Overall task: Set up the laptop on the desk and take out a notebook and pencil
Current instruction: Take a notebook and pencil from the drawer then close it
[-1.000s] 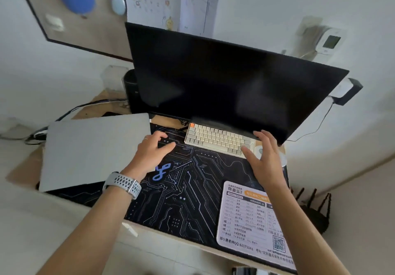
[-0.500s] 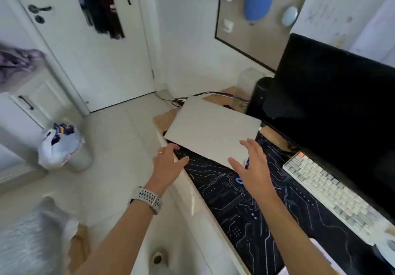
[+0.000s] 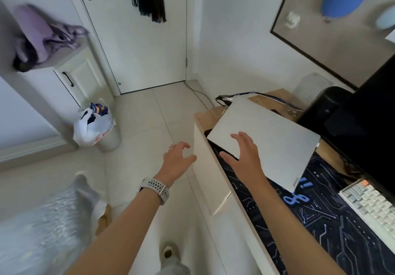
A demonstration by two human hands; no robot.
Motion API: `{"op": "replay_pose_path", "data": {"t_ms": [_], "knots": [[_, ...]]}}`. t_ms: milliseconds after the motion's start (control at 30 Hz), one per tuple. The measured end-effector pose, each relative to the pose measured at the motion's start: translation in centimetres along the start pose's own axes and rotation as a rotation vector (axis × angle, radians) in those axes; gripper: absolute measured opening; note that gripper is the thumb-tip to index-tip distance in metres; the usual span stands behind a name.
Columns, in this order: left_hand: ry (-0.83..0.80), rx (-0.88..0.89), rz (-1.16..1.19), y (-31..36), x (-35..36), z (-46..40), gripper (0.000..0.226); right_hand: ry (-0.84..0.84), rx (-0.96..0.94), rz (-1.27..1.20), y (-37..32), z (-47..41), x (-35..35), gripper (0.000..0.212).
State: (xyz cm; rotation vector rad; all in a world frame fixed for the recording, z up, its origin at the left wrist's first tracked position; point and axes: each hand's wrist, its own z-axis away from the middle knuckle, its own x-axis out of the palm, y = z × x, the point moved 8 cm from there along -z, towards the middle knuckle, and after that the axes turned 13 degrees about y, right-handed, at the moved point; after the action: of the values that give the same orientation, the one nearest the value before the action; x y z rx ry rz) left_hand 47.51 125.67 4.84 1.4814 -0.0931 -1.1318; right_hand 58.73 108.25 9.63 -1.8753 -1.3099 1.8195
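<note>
A closed silver laptop [image 3: 271, 138] lies flat at the left end of the desk [image 3: 205, 116], partly on a black circuit-pattern desk mat [image 3: 316, 212]. My right hand [image 3: 243, 157] hovers open over the laptop's near corner, fingers spread, thumb near the edge. My left hand [image 3: 177, 161], with a watch on its wrist, is open in the air just left of the desk's end, apart from the laptop. No notebook or pencil is visible.
A large black monitor [image 3: 367, 129] stands behind the laptop, a white keyboard [image 3: 369, 206] to its right. Cables [image 3: 226, 99] hang off the desk's far corner. On the tiled floor stands a bin with a white bag [image 3: 94, 127]; a white door [image 3: 136, 33] is beyond.
My view has swung left from the keyboard to the desk's end. Both hands left the keyboard; the right is now over the laptop's corner, the left beside the desk's end.
</note>
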Motion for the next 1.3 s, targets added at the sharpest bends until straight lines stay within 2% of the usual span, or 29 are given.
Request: {"op": "replay_pose_path", "data": {"t_ms": [333, 700, 1000, 1133, 1300], "knots": [[-0.181, 0.073, -0.132, -1.8, 2.7, -6.0, 0.041, -0.045, 0.127, 0.054, 1.3, -0.8, 6.3, 0.06], [-0.617, 0.266, -0.541, -4.6, 11.2, -6.3, 0.06, -0.279, 0.233, 0.056, 5.1, 1.5, 14.3, 0.046], [-0.789, 0.343, -0.749, -5.7, 15.7, -7.4, 0.069, -0.469, 0.566, 0.048, 9.2, 3.1, 16.4, 0.053], [-0.8, 0.337, -0.779, -5.4, 15.9, -8.5, 0.077, -0.59, 0.597, 0.13, 10.1, 3.7, 17.0, 0.058], [-0.833, 0.385, -0.855, -5.2, 16.8, -8.6, 0.073, -0.696, 0.503, 0.252, 10.2, 3.7, 18.5, 0.066]]}}
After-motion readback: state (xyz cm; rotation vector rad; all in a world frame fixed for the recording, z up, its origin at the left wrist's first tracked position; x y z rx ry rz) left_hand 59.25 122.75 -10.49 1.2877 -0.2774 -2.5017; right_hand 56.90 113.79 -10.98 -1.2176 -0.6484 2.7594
